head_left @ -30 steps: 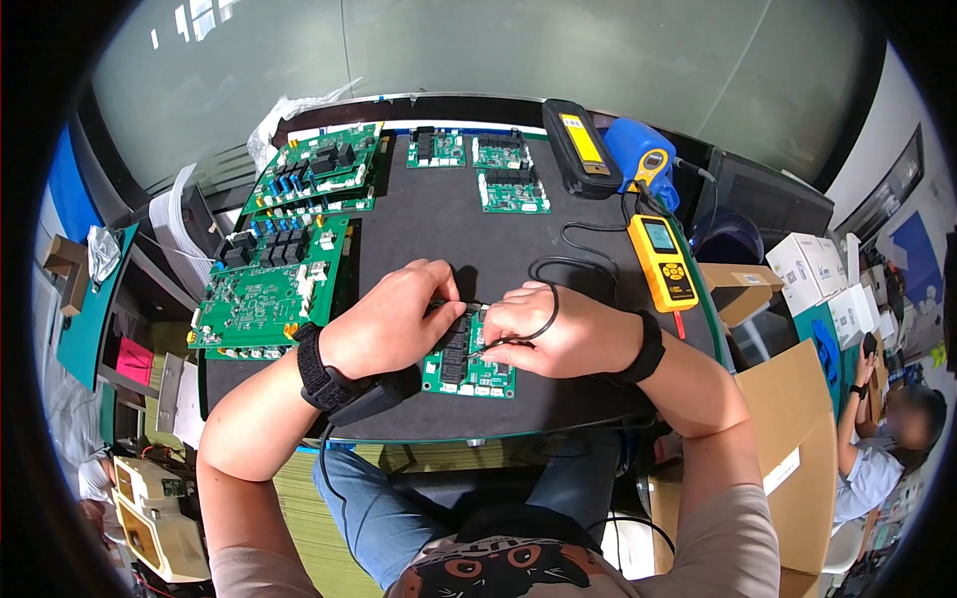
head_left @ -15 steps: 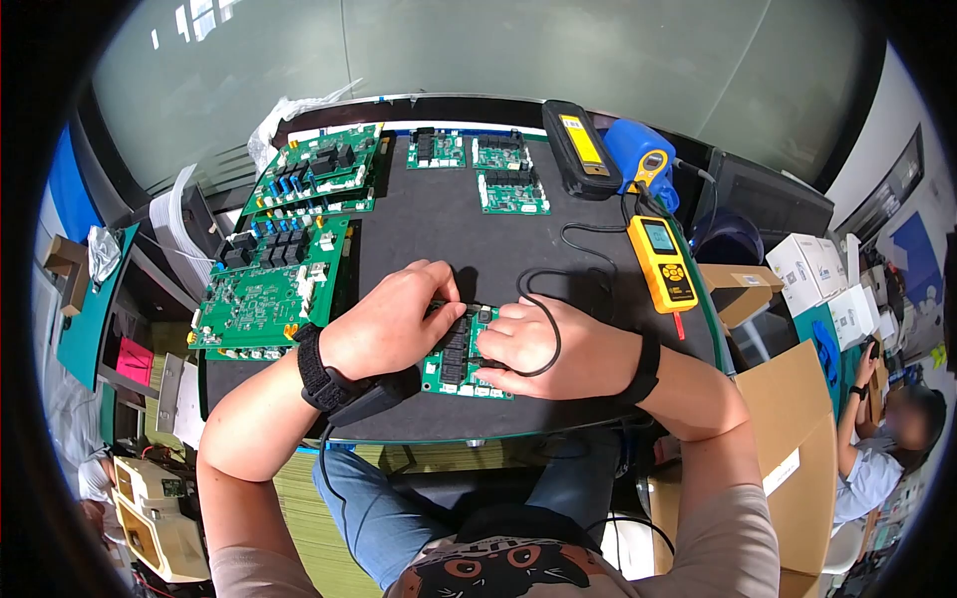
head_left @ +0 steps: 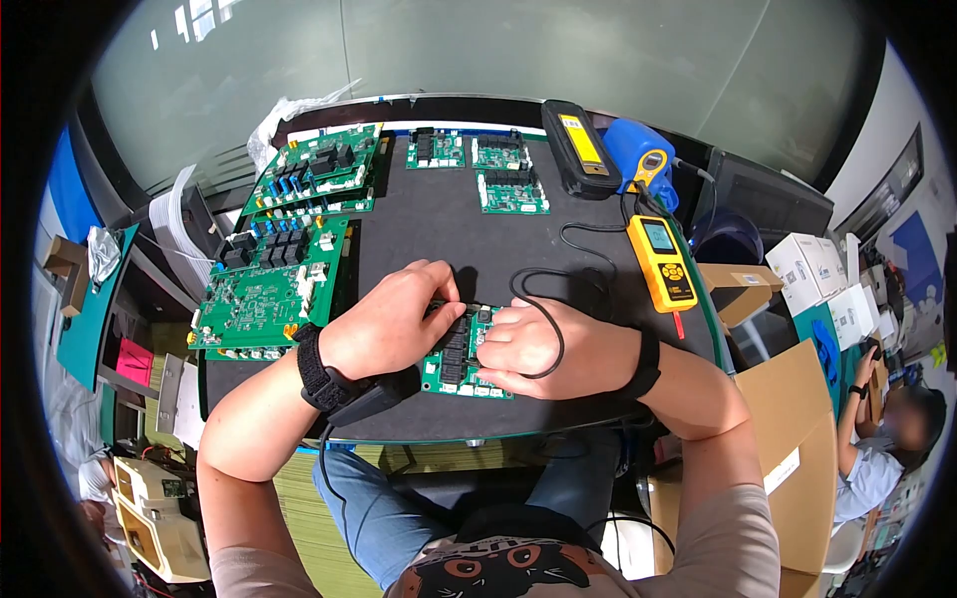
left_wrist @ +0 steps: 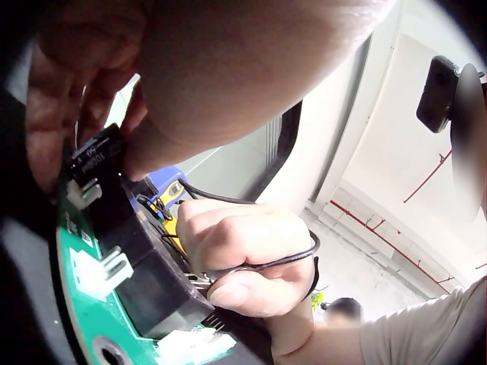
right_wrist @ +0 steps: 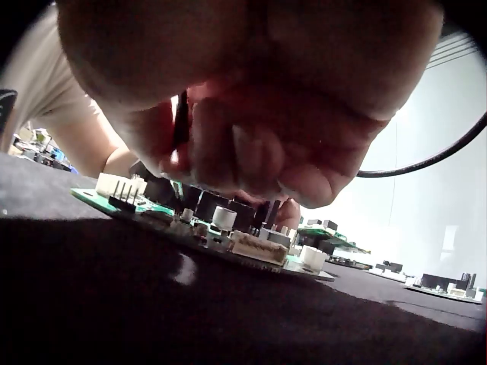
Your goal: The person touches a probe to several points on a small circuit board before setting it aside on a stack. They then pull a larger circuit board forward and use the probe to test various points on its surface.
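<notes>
A green circuit board with a row of black relays and white connectors lies flat on the dark mat in front of me. My left hand grips its upper left side, with fingers and thumb about a black capacitor in the left wrist view. Over the board's right half, my right hand pinches a thin metal-tipped probe on a black cable. Its tip is right beside the relays. In the right wrist view, curled fingers hang close above the board's small parts and hide the tip.
Larger green boards are stacked at the left. Several small boards lie at the back. A yellow handheld meter stands right, near a black case and a blue device. An open cardboard box is at the right edge.
The right hand has shifted slightly towards the board's lower part and flattened over it, and the cable loop has moved with it. The left hand and board stay in place.
</notes>
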{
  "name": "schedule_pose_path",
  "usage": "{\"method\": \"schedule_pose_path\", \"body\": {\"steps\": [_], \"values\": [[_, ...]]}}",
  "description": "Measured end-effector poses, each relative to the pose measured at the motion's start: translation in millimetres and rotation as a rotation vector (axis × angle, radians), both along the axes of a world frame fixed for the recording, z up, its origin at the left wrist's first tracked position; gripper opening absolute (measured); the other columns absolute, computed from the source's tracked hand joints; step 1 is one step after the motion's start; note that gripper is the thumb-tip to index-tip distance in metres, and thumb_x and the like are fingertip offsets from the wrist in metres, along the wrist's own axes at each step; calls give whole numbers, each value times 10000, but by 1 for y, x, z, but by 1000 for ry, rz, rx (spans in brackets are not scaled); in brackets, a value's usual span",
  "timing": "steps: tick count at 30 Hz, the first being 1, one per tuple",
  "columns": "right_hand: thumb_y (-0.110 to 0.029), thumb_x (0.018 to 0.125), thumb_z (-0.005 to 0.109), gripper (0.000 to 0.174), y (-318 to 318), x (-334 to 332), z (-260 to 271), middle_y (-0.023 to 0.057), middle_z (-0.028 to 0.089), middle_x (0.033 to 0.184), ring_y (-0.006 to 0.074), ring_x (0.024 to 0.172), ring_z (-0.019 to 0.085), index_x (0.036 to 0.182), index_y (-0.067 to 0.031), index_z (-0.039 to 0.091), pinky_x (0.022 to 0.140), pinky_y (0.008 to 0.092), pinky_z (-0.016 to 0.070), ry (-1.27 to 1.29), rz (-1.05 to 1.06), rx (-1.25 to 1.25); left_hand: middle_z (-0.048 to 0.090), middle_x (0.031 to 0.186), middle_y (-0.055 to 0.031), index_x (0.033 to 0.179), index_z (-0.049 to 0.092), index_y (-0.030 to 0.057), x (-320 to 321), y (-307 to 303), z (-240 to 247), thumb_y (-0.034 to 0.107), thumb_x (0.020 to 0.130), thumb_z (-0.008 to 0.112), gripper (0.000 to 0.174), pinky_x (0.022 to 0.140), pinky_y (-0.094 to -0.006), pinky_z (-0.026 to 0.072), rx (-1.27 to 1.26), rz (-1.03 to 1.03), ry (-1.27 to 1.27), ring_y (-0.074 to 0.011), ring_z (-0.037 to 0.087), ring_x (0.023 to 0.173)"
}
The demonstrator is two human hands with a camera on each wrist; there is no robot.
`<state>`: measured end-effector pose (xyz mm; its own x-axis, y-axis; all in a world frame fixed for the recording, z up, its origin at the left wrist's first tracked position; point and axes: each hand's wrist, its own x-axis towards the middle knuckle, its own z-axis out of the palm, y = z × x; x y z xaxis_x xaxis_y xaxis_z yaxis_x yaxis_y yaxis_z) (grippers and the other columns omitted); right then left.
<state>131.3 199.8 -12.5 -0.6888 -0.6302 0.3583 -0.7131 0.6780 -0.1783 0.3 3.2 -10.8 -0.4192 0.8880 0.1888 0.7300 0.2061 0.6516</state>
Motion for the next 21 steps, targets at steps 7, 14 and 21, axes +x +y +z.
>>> {"method": "schedule_pose_path", "body": {"steps": [7, 14, 21], "values": [[-146, 870, 733, 223, 2, -4, -1, 49, 535, 702, 243, 710, 548, 734, -85, 567, 664, 387, 427, -36, 38, -41, 642, 922, -195, 972, 617, -8, 1, 0, 1, 94, 934, 694, 133, 754, -424, 511, -11, 5, -4, -373, 653, 869], [-157, 852, 724, 207, 2, -5, 0, 54, 575, 720, 263, 746, 592, 737, -87, 567, 691, 396, 471, -55, 33, -34, 640, 925, -190, 968, 618, -9, 1, 0, 2, 94, 933, 695, 133, 750, -418, 511, -7, 1, 7, -363, 653, 866], [-145, 850, 721, 196, 2, -5, 2, 54, 578, 723, 262, 758, 599, 740, -89, 570, 706, 394, 473, -59, 26, -39, 632, 931, -170, 969, 634, -5, 4, 0, 3, 95, 930, 699, 125, 736, -399, 512, 13, -15, 4, -333, 648, 851]]}}
